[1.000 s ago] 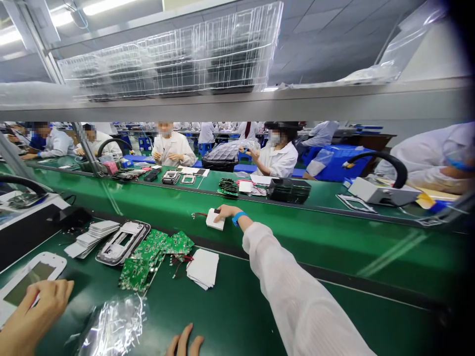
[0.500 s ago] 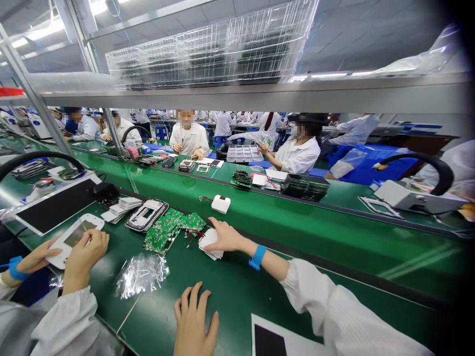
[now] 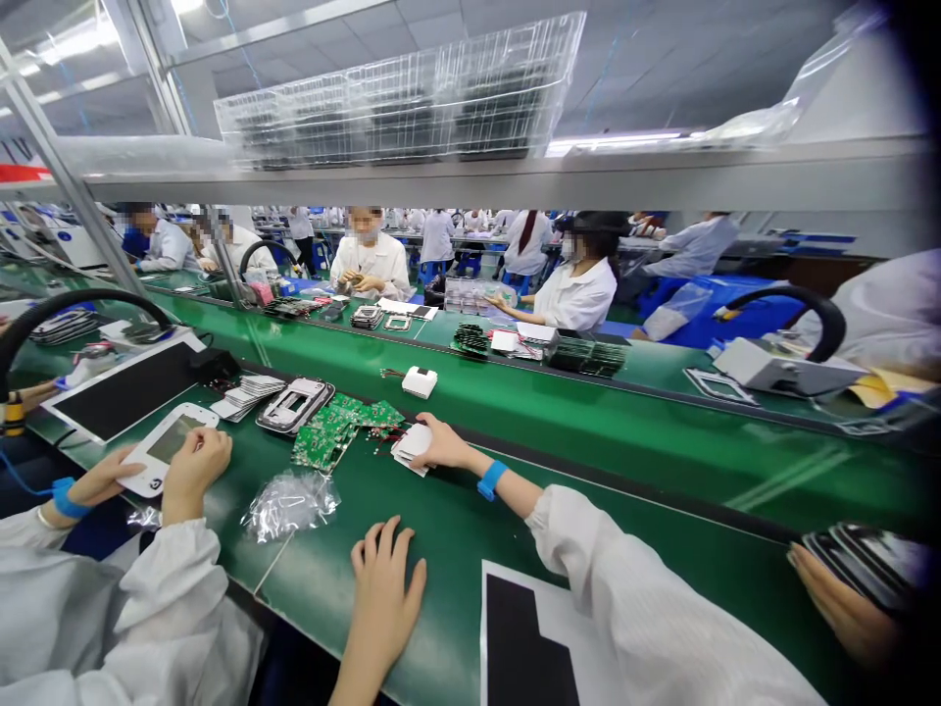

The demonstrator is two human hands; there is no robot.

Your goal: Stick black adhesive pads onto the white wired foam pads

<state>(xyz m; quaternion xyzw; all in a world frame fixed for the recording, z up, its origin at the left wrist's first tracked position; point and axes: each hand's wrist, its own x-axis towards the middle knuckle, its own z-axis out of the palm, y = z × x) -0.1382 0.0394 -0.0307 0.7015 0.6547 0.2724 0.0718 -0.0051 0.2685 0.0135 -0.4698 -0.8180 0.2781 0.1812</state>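
Note:
My right hand [image 3: 445, 443], with a blue wrist strap, reaches across the bench. Its thumb and fingers close around a stack of white battery packs [image 3: 408, 449] with thin red and black wires at their left end. Part of the stack is hidden by the fingers. Flat on the green bench nearer me rests my left hand [image 3: 387, 569], fingers spread and holding nothing. Just left of the stack lies a pile of green circuit boards [image 3: 323, 431]. A crumpled clear plastic bag [image 3: 290, 502] is on the bench left of my left hand.
At left a co-worker's hands hold a white handheld device [image 3: 158, 456]. Another hand grips stacked frames [image 3: 857, 569] at the right edge. A white box-shaped piece [image 3: 420, 381] sits on the green belt [image 3: 588, 422]. A black-and-white sheet [image 3: 507, 588] lies under my right arm.
My right hand's fingers have closed in around the white battery packs. My left hand stays flat on the bench. A hand with stacked frames has appeared at the right edge.

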